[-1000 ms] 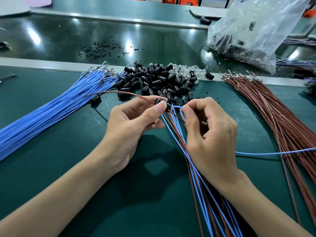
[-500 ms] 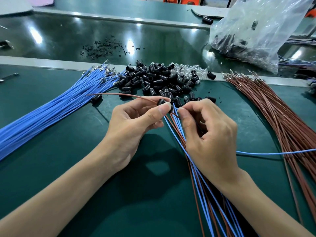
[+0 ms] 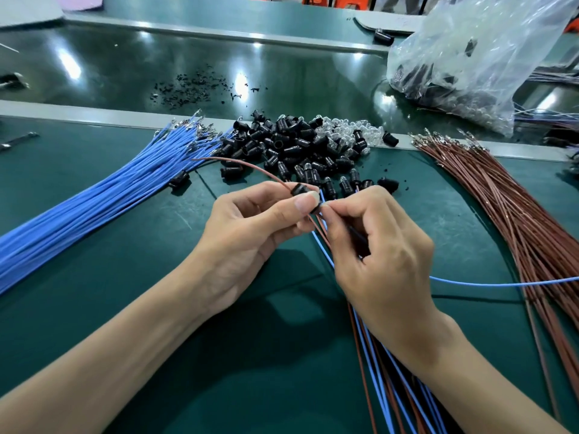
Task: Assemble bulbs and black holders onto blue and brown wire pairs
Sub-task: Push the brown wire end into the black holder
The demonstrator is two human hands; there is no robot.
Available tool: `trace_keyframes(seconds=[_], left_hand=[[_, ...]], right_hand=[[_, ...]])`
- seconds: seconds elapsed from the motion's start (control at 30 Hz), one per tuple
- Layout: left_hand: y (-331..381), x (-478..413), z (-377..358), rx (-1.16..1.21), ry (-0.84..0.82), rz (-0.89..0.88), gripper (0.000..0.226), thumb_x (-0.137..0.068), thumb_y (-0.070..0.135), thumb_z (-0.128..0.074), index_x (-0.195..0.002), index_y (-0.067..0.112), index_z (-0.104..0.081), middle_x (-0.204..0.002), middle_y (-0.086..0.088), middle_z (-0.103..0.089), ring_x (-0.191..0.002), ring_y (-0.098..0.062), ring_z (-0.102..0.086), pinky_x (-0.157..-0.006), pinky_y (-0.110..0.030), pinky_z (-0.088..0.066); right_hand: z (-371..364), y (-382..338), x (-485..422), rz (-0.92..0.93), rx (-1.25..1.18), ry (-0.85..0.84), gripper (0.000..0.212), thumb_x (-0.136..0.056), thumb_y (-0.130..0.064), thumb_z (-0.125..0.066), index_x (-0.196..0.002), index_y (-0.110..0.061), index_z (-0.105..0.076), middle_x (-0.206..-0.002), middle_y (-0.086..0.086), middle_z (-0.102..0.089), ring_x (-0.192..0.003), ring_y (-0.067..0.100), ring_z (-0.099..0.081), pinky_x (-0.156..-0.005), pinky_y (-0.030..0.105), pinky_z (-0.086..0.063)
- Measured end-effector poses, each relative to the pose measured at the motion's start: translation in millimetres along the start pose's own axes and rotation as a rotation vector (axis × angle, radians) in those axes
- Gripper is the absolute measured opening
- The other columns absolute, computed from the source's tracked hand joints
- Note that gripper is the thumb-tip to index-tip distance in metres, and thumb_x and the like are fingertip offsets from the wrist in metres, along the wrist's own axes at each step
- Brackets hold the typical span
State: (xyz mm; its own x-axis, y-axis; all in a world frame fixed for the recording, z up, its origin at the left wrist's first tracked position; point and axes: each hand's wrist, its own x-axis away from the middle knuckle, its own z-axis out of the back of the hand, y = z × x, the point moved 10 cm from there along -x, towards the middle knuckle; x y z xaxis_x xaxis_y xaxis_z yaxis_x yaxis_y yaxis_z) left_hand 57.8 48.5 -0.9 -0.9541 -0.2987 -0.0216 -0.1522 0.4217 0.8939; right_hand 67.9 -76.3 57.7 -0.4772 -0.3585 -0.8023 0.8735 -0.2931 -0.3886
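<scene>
Blue wire bundle [image 3: 94, 198] fanned on counter [image 3: 109, 308] far left, untouched. My left hand [image 3: 250, 233] pinches black holder [image 3: 299, 190], brown wire [image 3: 250, 166] already arcing out of it. Pile of holders and clear bulbs [image 3: 297, 145] just beyond. My right hand [image 3: 385, 255] pinches blue wire [image 3: 501, 284] tip at holder's rear: seating step, I judge. Next: push tip straight home, holder held steady. Brown wire bundle [image 3: 517, 214] far right.
</scene>
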Motion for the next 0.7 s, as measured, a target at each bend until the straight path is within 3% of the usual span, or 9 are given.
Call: trace_keyframes(seconds=[0.17,0.27,0.7], left_hand=[[0.1,-0.9,2.5,-0.005,0.024,-0.034,0.003,-0.065,0.012,-0.072,-0.064,0.012,-0.074,-0.072,-0.002,-0.069,-0.058,-0.009,-0.062,-0.068,-0.018,-0.053],[3.3,-0.6,6.1,-0.015,0.057,-0.091,0.011,-0.06,0.013,-0.078,-0.069,0.009,-0.075,-0.074,-0.002,-0.071,-0.061,-0.01,-0.065,-0.068,-0.018,-0.053],[-0.7,-0.4,8.1,-0.021,0.089,-0.084,0.004,-0.067,0.006,-0.074,-0.07,0.009,-0.076,-0.071,-0.001,-0.071,-0.061,-0.011,-0.065,-0.07,-0.02,-0.053]], right_hand=[[-2.1,2.9,-2.0,-0.042,-0.023,-0.038,0.009,-0.09,-0.002,-0.059,-0.086,0.005,-0.064,-0.079,0.011,-0.061,-0.071,0.012,-0.05,-0.073,0.006,-0.036],[0.6,5.3,-2.2,-0.078,-0.01,-0.026,0.007,-0.088,-0.004,-0.061,-0.085,0.003,-0.064,-0.079,0.009,-0.061,-0.07,0.011,-0.05,-0.071,0.007,-0.035],[1.2,3.5,0.3,-0.069,-0.085,0.002,0.01,-0.088,0.0,-0.061,-0.08,0.004,-0.062,-0.071,0.009,-0.059,-0.058,0.016,-0.056,-0.061,0.013,-0.044]])
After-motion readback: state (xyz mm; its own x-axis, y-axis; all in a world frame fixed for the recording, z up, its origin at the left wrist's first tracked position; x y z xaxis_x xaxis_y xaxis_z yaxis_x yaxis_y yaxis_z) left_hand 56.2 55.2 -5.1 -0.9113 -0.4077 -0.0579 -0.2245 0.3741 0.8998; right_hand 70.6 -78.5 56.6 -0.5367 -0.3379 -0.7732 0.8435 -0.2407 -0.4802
